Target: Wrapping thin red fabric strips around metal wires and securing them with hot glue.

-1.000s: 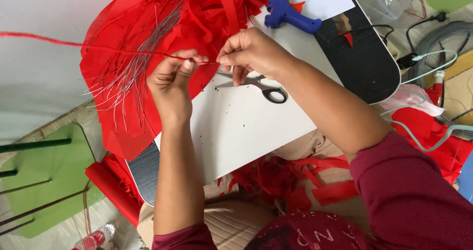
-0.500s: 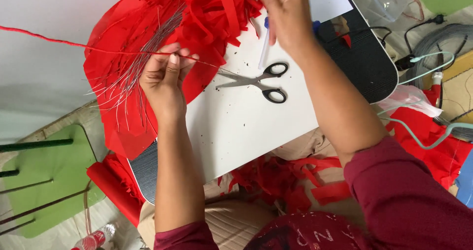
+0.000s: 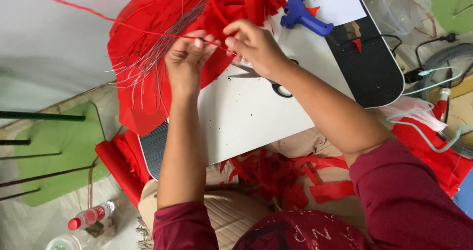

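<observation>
My left hand (image 3: 186, 58) pinches a long thin wire wrapped in red paper (image 3: 113, 19), which runs up and left from my fingers. Right beside it, my right hand (image 3: 253, 45) grips the same wire's near end between thumb and fingers. Both hands hover over a white sheet (image 3: 241, 117) lying on a black board (image 3: 374, 67) across my lap. A bundle of bare thin wires (image 3: 152, 58) rests on a large red paper sheet (image 3: 143, 82) just left of my left hand. Scissors (image 3: 278, 87) lie on the white sheet, mostly hidden under my right wrist.
A blue glue gun (image 3: 300, 13) lies on the board's far side. Red paper strips (image 3: 276, 176) pile in my lap and at the top centre. A green stool (image 3: 54, 146) with dark rods stands left; a plastic bottle (image 3: 88, 216) below it. Cables and a clear bag lie at right.
My right hand reached up toward the red strips near the glue gun, then came back down to the wire beside my left hand. The left hand kept its hold throughout.
</observation>
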